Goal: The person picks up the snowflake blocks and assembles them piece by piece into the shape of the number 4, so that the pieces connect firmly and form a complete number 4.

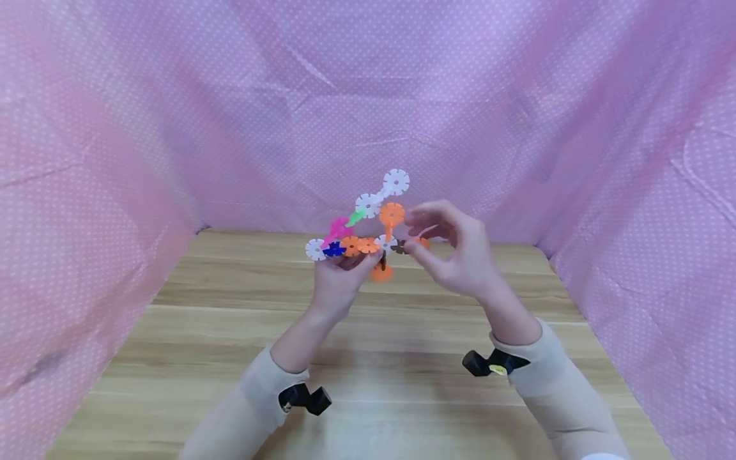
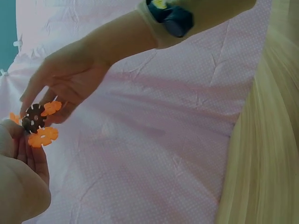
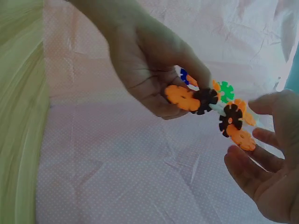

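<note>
A chain of notched snowflake discs is held up above the table by my left hand [image 1: 338, 284], thumb and fingers gripping its lower row. That row has a white disc [image 1: 315, 250], a dark blue disc [image 1: 334, 249], orange discs [image 1: 351, 246] and a brown disc [image 3: 230, 120]. From its left end a branch of pink [image 1: 340, 228], green [image 1: 356, 218] and white discs slants up to a top white disc [image 1: 396, 182]. An orange disc [image 1: 392, 214] stands above the middle. My right hand [image 1: 464, 255], fingers spread and slightly bent, surrounds the right-end orange disc [image 3: 243, 139].
A light wood-grain table [image 1: 368, 358] lies below both hands. Pink dotted cloth [image 1: 356, 115] hangs behind it and along both sides. Each sleeved forearm carries a black wrist camera [image 1: 307, 398].
</note>
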The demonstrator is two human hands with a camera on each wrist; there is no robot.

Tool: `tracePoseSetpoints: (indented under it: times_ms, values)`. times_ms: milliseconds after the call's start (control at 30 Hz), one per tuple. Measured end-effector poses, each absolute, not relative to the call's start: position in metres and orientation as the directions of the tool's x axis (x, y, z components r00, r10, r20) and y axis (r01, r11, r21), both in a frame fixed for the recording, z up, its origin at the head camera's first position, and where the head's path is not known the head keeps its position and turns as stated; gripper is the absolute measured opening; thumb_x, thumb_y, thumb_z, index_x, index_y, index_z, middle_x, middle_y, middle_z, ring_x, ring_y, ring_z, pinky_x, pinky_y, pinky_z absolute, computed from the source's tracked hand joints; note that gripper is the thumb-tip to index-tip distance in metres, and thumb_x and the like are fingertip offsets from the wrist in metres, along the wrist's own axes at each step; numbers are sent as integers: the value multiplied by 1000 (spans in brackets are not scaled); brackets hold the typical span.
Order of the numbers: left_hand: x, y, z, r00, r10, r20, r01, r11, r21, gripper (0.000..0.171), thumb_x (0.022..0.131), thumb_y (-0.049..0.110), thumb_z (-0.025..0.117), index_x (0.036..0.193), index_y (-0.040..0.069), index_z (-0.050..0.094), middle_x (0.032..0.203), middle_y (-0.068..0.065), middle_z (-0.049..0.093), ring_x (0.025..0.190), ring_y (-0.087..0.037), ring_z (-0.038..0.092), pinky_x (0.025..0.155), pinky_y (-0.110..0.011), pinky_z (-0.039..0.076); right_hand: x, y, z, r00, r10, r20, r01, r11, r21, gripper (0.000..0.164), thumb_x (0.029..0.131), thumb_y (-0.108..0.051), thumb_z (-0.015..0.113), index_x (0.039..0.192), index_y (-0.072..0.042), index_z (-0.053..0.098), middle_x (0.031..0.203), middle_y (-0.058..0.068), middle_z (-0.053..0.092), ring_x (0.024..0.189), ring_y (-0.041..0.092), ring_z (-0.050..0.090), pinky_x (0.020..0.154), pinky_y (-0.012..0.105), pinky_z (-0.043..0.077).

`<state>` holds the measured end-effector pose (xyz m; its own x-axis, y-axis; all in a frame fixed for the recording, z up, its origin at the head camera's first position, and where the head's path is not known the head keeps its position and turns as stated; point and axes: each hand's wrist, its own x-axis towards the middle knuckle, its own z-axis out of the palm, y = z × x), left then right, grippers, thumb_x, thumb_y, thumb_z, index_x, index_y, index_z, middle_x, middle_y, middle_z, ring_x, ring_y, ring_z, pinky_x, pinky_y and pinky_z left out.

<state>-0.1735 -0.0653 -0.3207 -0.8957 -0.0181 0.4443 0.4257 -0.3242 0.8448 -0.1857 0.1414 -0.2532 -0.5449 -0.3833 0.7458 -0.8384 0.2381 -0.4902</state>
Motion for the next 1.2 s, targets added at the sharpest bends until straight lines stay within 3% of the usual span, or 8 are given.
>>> tracePoseSetpoints:
  times_ms: [133,267,400,500,700,833,1000,1200]
  values:
    - [-173,-65,-318,-884,-19,467,440,-372,817,38,91,-13,73,126,2,66,114,3,78,109,-11,77,99,-32,67,-182,144,-265,-419,-435,797,-901,309,-305,26,81,1,87,104,-4,77,101,8,79,92,18,75,88,15,64]
    - [-170,-65,-319,-886,5,464,424,-397,814,39,89,-14,74,122,5,67,108,5,79,102,-11,77,93,-30,69,-183,147,-269,-378,-424,823,-914,312,-259,18,82,8,84,93,-6,79,94,9,80,86,19,77,88,14,64]
    - [-168,-74,-327,-897,-4,443,408,-395,823,49,85,-15,75,121,16,62,112,7,70,97,-10,73,85,-26,70,-181,152,-271,-420,-387,821,-903,268,-336,22,79,15,83,89,-4,78,91,13,79,86,14,75,86,15,66]
    - [-167,-89,-333,-856,-56,513,492,-391,778,62,80,-22,72,127,13,52,120,2,63,107,-13,69,86,-27,70,-180,157,-274,-456,-383,803,-889,247,-387,23,78,17,83,89,-3,78,90,15,78,87,7,73,83,16,67]
    - [-167,-111,-333,-766,-48,642,625,-293,724,39,77,-26,72,113,-17,58,106,3,75,99,-10,74,85,-22,69,-179,167,-281,-525,-402,751,-851,230,-472,25,78,19,81,89,-3,78,91,14,78,85,5,72,79,17,68]
    - [-166,-116,-333,-783,-21,622,605,-259,752,34,77,-27,73,108,-26,60,99,6,78,95,-7,76,83,-26,70,-178,172,-285,-593,-452,666,-799,227,-557,24,80,15,83,92,-6,79,90,10,78,82,6,70,72,18,67]
    - [-166,-117,-338,-824,-13,566,551,-254,795,32,79,-25,75,108,-23,63,99,6,79,97,-7,77,84,-30,70,-178,176,-290,-660,-494,566,-732,250,-634,18,86,8,83,94,-7,80,89,10,77,80,5,69,67,15,63]
    - [-166,-119,-342,-851,-8,525,512,-233,827,31,79,-23,77,109,-21,67,100,8,81,99,-8,78,86,-32,69,-182,177,-293,-660,-510,552,-720,219,-659,16,87,8,82,96,-6,81,91,14,77,84,6,71,71,17,66]
